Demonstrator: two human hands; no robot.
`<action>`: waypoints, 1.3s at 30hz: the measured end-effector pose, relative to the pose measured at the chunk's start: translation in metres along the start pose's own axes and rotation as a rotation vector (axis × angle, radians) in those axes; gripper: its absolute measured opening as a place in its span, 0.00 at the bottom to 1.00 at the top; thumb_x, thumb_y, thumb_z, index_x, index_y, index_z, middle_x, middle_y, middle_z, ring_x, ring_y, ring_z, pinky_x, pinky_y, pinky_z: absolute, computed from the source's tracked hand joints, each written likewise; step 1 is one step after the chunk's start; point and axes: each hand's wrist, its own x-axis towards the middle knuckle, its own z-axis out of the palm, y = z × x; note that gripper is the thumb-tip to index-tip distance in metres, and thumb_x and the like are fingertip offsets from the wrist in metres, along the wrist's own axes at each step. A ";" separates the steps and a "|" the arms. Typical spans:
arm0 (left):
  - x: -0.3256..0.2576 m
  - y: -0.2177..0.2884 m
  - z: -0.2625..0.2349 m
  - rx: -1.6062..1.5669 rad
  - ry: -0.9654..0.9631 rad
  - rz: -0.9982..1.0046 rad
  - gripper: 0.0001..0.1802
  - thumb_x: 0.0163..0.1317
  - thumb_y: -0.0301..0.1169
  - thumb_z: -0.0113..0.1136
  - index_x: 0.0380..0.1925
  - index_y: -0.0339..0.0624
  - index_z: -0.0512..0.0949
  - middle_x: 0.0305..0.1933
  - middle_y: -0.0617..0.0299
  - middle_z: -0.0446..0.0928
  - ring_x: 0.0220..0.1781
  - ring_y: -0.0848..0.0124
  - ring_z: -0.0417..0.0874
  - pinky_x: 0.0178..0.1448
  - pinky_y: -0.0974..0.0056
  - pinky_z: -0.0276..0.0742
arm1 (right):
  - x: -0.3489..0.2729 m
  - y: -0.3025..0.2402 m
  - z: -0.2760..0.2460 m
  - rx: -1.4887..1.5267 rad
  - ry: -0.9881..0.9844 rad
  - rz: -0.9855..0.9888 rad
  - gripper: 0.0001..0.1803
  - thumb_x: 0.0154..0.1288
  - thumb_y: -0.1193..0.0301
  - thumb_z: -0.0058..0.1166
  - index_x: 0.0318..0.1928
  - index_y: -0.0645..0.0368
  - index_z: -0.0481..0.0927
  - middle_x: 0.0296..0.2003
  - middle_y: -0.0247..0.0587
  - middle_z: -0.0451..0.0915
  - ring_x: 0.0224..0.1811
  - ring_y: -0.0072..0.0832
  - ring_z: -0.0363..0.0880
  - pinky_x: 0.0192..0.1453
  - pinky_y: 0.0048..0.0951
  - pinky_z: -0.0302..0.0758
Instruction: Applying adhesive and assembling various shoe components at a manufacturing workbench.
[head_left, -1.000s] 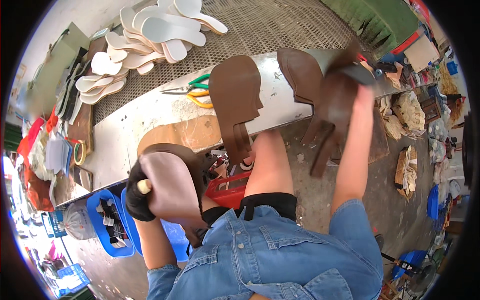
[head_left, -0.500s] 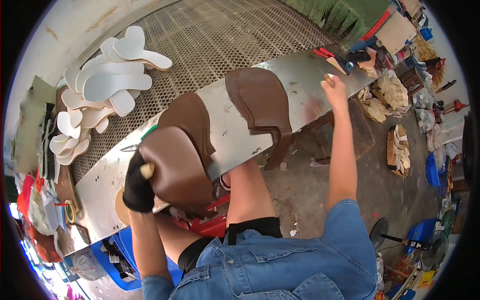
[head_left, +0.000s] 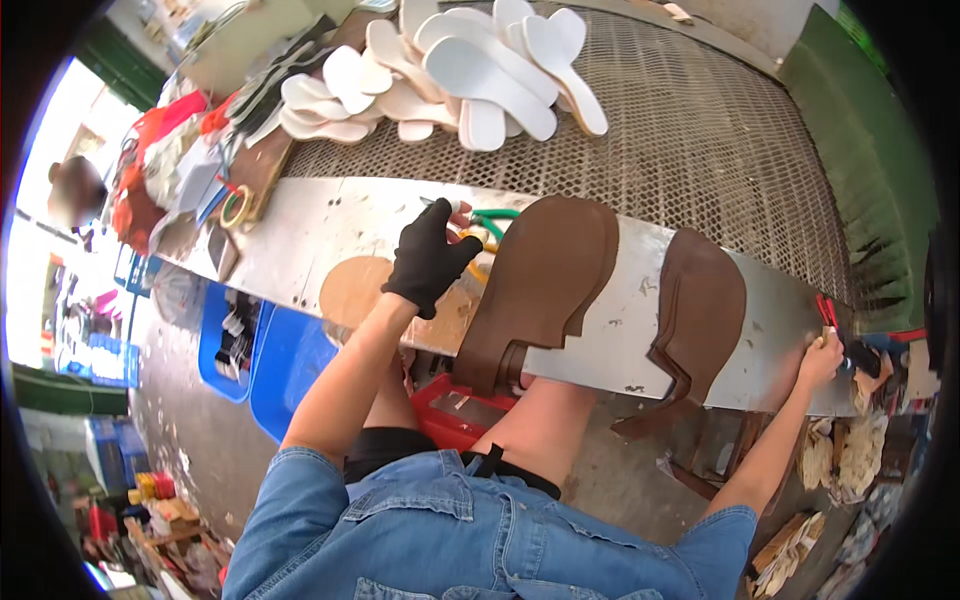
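Note:
My left hand, in a black glove, lies curled over a pair of scissors with green and yellow handles on the metal bench. The blade tip sticks out past the fingers. Right of the scissors, a large brown leather piece hangs over the bench's front edge. A second brown piece hangs further right. My right hand is stretched to the bench's far right end, beside a red-handled tool. Whether it grips anything is unclear.
White insoles are piled on the wire mesh table behind the bench. A round tan board lies under my left wrist. Tape roll and clutter sit at the left; blue bins and a red crate stand below.
My left hand has laid down the brown leather piece it carried and moved onto the scissors. My right hand has slid further right along the bench.

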 end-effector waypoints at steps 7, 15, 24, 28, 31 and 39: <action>-0.016 0.021 0.000 0.114 -0.047 -0.073 0.26 0.49 0.47 0.69 0.42 0.39 0.78 0.34 0.55 0.81 0.39 0.64 0.84 0.45 0.63 0.77 | -0.025 -0.098 -0.115 1.117 -0.053 0.037 0.16 0.67 0.72 0.49 0.54 0.58 0.77 0.46 0.33 0.81 0.38 0.18 0.77 0.42 0.19 0.73; 0.023 0.074 0.029 0.341 -0.388 -0.234 0.43 0.38 0.58 0.68 0.49 0.37 0.76 0.46 0.49 0.79 0.48 0.58 0.80 0.52 0.60 0.74 | -0.170 -0.289 -0.189 1.471 -0.957 -0.099 0.30 0.59 0.72 0.60 0.60 0.71 0.67 0.47 0.45 0.77 0.31 0.19 0.78 0.32 0.22 0.77; 0.035 0.073 0.046 0.354 -0.381 -0.143 0.50 0.36 0.57 0.70 0.57 0.35 0.70 0.55 0.44 0.75 0.57 0.54 0.77 0.62 0.57 0.71 | -0.182 -0.334 -0.201 1.507 -0.890 0.057 0.25 0.57 0.69 0.61 0.51 0.72 0.72 0.39 0.45 0.79 0.28 0.20 0.77 0.27 0.22 0.76; 0.054 0.042 0.063 0.387 -0.339 -0.087 0.54 0.38 0.60 0.68 0.60 0.33 0.67 0.59 0.41 0.71 0.60 0.52 0.74 0.63 0.57 0.70 | -0.189 -0.339 -0.200 1.669 -0.989 0.159 0.27 0.62 0.77 0.54 0.61 0.68 0.66 0.39 0.41 0.79 0.33 0.21 0.78 0.30 0.20 0.77; 0.044 0.078 0.077 0.165 -0.414 -0.245 0.40 0.36 0.52 0.71 0.49 0.40 0.78 0.52 0.47 0.78 0.52 0.56 0.81 0.54 0.60 0.77 | -0.187 -0.321 -0.195 1.702 -0.933 0.224 0.25 0.63 0.79 0.51 0.61 0.69 0.65 0.41 0.41 0.77 0.32 0.21 0.78 0.30 0.21 0.77; 0.005 0.098 0.030 -0.090 -0.425 0.286 0.18 0.42 0.36 0.61 0.34 0.38 0.78 0.34 0.46 0.80 0.39 0.50 0.82 0.43 0.56 0.77 | -0.197 -0.315 -0.212 1.916 -0.834 0.109 0.32 0.59 0.76 0.59 0.62 0.69 0.61 0.43 0.39 0.72 0.36 0.24 0.73 0.38 0.24 0.75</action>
